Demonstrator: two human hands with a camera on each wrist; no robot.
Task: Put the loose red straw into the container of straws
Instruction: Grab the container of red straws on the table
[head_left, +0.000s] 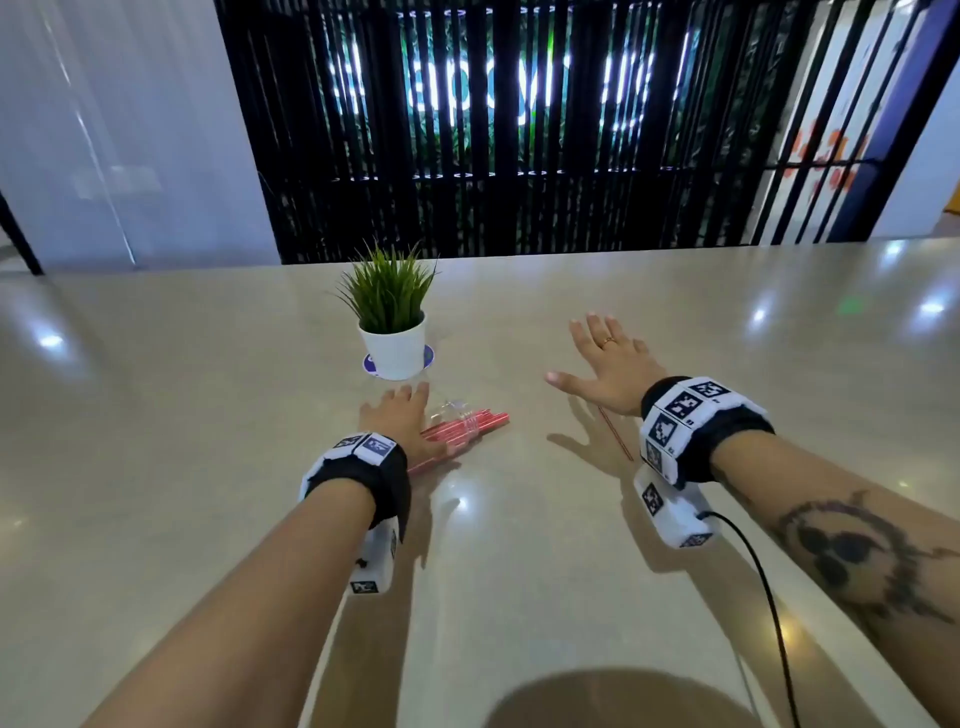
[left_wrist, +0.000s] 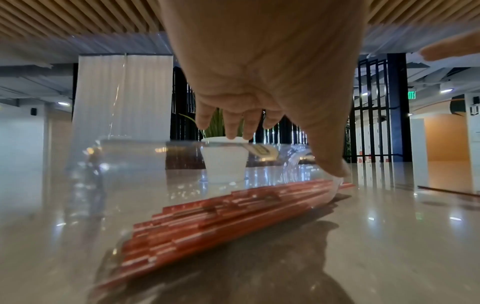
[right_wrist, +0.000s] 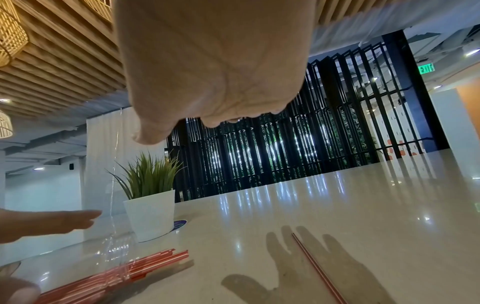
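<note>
One loose red straw (head_left: 616, 434) flat on the desk (head_left: 519, 545), long axis near-right to far-left, under spread right hand (head_left: 605, 364), one clear container of straws (head_left: 457, 431) on its side, mouth pointing right, left hand (head_left: 397, 415) on it, grip unclear.

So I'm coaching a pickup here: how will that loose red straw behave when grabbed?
The loose red straw looks thin and round, so probably light and apt to roll. It lies flat on the glossy table, so it may slip when pinched.

Loose straw (head_left: 616, 434) right of container (head_left: 457, 423)
</note>
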